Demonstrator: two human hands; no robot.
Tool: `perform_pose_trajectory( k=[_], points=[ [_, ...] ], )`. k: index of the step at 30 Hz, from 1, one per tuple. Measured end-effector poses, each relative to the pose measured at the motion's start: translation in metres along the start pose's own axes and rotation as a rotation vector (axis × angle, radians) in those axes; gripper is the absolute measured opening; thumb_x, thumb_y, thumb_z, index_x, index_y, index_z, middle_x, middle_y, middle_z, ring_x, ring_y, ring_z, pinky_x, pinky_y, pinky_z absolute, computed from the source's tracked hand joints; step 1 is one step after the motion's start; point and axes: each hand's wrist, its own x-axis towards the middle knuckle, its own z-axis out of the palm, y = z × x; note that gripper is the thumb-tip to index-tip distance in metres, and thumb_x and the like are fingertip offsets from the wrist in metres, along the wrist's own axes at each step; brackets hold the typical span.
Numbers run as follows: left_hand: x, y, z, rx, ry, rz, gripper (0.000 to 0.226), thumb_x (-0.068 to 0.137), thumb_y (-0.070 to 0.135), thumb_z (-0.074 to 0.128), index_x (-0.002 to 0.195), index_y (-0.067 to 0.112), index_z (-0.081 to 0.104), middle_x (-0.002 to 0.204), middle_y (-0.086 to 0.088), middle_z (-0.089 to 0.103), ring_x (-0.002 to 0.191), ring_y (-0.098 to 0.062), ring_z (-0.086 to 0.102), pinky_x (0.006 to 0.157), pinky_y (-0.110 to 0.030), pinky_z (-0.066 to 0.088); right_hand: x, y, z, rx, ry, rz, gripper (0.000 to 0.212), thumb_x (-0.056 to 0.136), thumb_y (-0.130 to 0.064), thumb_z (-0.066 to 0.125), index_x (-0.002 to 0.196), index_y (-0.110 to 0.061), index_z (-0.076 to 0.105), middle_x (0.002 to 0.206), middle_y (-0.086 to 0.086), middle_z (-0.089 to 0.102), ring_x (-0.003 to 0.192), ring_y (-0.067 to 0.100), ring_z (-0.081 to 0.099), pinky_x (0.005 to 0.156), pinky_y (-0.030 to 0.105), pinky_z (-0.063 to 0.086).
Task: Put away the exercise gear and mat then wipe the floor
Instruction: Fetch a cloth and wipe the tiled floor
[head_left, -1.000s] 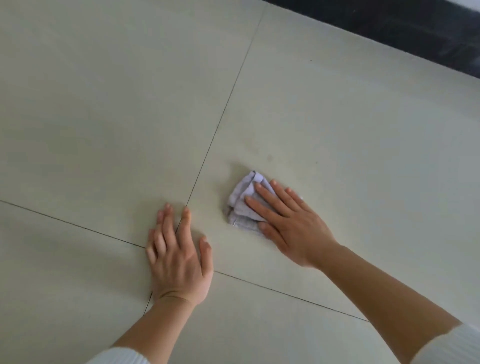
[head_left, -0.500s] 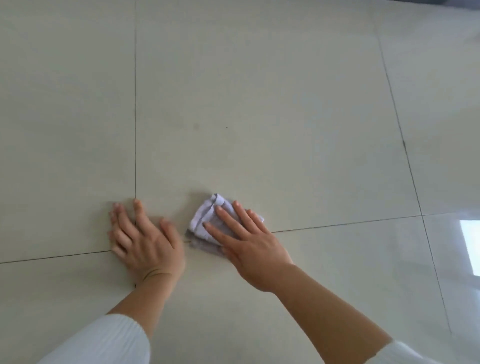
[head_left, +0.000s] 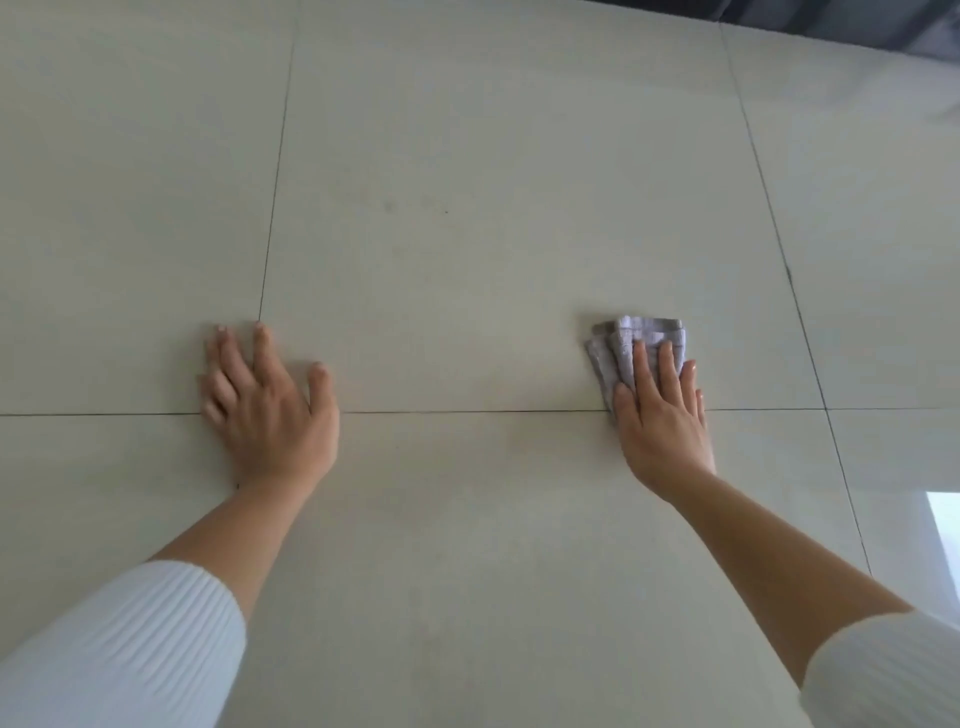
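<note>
A folded pale lilac cloth (head_left: 631, 335) lies on the light tiled floor (head_left: 467, 234) at centre right. My right hand (head_left: 662, 415) presses flat on the cloth with straight fingers and covers its near half. My left hand (head_left: 267, 410) rests flat on the bare floor at centre left, fingers spread, on a tile joint. Both forearms are bare below white ribbed sleeves. No exercise gear or mat is in view.
Large pale tiles with thin dark joints fill the view. A dark strip (head_left: 831, 21) runs along the top right corner. A bright window reflection (head_left: 945, 535) shows on the floor at the right edge.
My right hand has slid the cloth to the right, well away from my left hand. The left hand stays flat on the floor. The view has turned.
</note>
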Motion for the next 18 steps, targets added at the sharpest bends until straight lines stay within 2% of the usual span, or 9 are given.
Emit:
perform_pose_trajectory(
  k=[3,6,8,11,13,15,17,18],
  points=[
    [-0.004,-0.011,-0.008,-0.063,-0.110,0.081,0.073,0.086,0.045,0.031,0.147,0.008,0.023,0.157,-0.016,0.010,0.145,-0.029,0.004,0.116,-0.043,0.003,-0.025,-0.035,0.025,0.061,0.088,-0.025,0.054,0.102,-0.041,0.020,0.152,-0.036,0.002,0.161,-0.009,-0.007,0.147,0.019,-0.014,0.117,0.031,-0.010],
    [-0.023,-0.029,-0.017,-0.072,-0.149,0.214,0.071,0.088,0.042,0.028,0.147,0.002,0.022,0.156,-0.017,0.011,0.142,-0.031,0.008,0.115,-0.042,0.007,-0.072,-0.077,0.058,0.074,0.132,-0.280,0.053,0.099,-0.040,0.025,0.151,-0.033,0.020,0.160,-0.008,0.012,0.148,0.024,-0.001,0.116,0.026,-0.011],
    [-0.048,-0.041,-0.021,-0.025,-0.139,0.243,0.068,0.090,0.039,0.028,0.143,-0.003,0.027,0.151,-0.022,0.021,0.139,-0.035,0.016,0.114,-0.044,0.014,-0.103,-0.098,0.078,0.077,0.107,-0.467,0.052,0.097,-0.038,0.030,0.148,-0.029,0.032,0.158,-0.003,0.023,0.147,0.028,0.008,0.118,0.031,-0.005],
    [-0.080,-0.048,-0.023,0.073,-0.185,0.266,0.067,0.090,0.039,0.025,0.139,-0.005,0.034,0.145,-0.025,0.032,0.134,-0.039,0.029,0.112,-0.049,0.024,-0.135,-0.097,0.093,-0.020,0.047,-0.770,0.048,0.100,-0.034,0.034,0.147,-0.025,0.037,0.157,-0.001,0.027,0.146,0.028,0.015,0.120,0.040,0.009],
    [-0.090,-0.045,-0.026,0.107,-0.216,0.244,0.067,0.091,0.040,0.025,0.142,-0.003,0.031,0.149,-0.024,0.027,0.137,-0.039,0.025,0.112,-0.050,0.020,-0.133,-0.073,0.089,-0.065,0.012,-0.917,0.047,0.101,-0.034,0.033,0.147,-0.023,0.038,0.156,-0.001,0.028,0.146,0.025,0.020,0.120,0.038,0.015],
    [-0.100,-0.042,-0.030,0.150,-0.272,0.226,0.064,0.095,0.038,0.024,0.148,0.002,0.018,0.156,-0.020,0.010,0.144,-0.034,0.011,0.115,-0.048,0.010,-0.119,-0.037,0.083,-0.102,0.027,-0.903,0.048,0.102,-0.036,0.029,0.145,-0.018,0.041,0.154,0.002,0.031,0.141,0.027,0.032,0.115,0.038,0.026],
    [-0.111,-0.045,-0.036,0.188,-0.346,0.214,0.066,0.098,0.041,0.024,0.151,0.009,0.002,0.157,-0.015,-0.011,0.146,-0.028,-0.006,0.117,-0.044,0.001,-0.102,0.005,0.071,-0.085,0.092,-0.701,0.054,0.101,-0.041,0.022,0.144,-0.014,0.043,0.152,0.003,0.032,0.137,0.031,0.038,0.109,0.044,0.037],
    [-0.118,-0.048,-0.042,0.200,-0.383,0.202,0.068,0.098,0.044,0.023,0.151,0.012,-0.005,0.156,-0.015,-0.019,0.145,-0.028,-0.012,0.117,-0.043,-0.002,-0.096,0.024,0.062,-0.070,0.136,-0.571,0.058,0.100,-0.044,0.018,0.146,-0.014,0.039,0.154,0.002,0.028,0.140,0.031,0.034,0.110,0.044,0.035]
  ],
)
